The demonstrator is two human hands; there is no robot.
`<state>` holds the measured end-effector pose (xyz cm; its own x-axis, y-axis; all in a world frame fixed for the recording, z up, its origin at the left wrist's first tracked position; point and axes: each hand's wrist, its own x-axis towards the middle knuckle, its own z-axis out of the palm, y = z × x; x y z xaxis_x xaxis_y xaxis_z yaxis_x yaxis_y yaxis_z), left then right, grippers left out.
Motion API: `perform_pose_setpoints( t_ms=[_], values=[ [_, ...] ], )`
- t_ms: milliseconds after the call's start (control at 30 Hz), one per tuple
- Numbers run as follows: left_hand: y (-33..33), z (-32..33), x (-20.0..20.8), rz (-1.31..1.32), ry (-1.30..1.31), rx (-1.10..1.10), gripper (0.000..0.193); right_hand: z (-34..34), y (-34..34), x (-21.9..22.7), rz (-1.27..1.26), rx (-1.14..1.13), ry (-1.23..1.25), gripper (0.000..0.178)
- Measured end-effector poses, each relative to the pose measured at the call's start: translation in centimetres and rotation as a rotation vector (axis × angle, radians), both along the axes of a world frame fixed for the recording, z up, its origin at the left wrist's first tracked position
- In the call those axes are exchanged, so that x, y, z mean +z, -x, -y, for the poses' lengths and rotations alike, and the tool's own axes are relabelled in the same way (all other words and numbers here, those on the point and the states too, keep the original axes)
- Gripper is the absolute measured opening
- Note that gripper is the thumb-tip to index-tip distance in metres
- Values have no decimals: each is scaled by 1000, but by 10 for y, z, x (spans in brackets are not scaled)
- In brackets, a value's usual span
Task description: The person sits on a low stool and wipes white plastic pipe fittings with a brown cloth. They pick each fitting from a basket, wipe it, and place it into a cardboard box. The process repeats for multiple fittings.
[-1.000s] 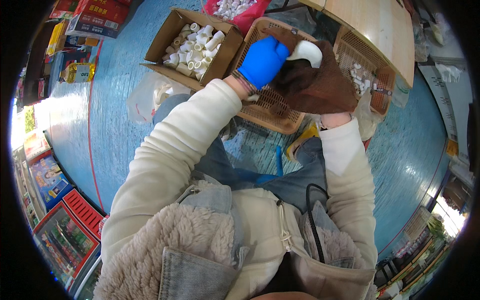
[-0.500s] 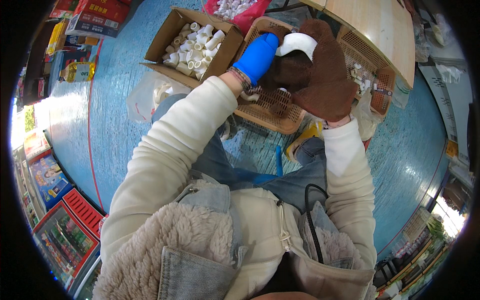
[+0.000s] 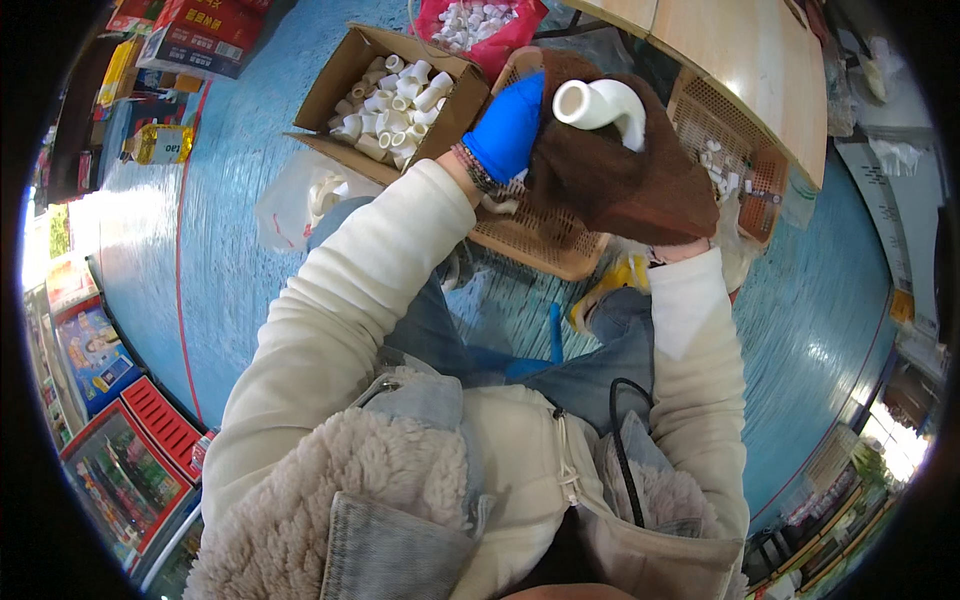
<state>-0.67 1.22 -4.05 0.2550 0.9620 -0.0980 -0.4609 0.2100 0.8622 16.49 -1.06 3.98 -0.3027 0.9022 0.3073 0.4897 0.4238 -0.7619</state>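
A brown cloth [image 3: 625,185] hangs between my hands above a tan plastic basket [image 3: 545,250]. A white, glossy curved pipe fitting [image 3: 610,105] rests in the cloth, its round open end turned to the left. My left hand [image 3: 507,125], in a blue glove, is closed at the cloth's left edge beside the fitting; its fingertips are hidden. Only the wrist of my right hand [image 3: 685,250] shows, since the cloth covers its fingers, which appear closed in it from beneath. Another white bent fitting [image 3: 498,205] lies in the basket below my left wrist.
An open cardboard box [image 3: 320,95] of white pipe fittings stands at the left, with a red bag [image 3: 530,20] of small white pieces behind it. A clear bag [image 3: 280,205] lies nearer. To the right are a second basket [image 3: 770,175] and a wooden tabletop [image 3: 760,75].
The curved fitting has turned in the cloth, so its round open end now shows beside my left hand. My left hand has tilted and shifted slightly left and down.
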Motion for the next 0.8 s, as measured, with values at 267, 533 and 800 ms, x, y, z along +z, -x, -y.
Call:
perform_pose_setpoints(
  t_ms=[267,533,800],
  values=[
    [21,4,20,-288,-261,-79,36,6,11,28,-173,39,121,51],
    [38,-5,26,-447,11,-303,32,-4,5,38,-375,169,379,53],
    [24,6,26,-949,-533,-128,29,-8,-5,30,-586,248,564,44]
  ],
)
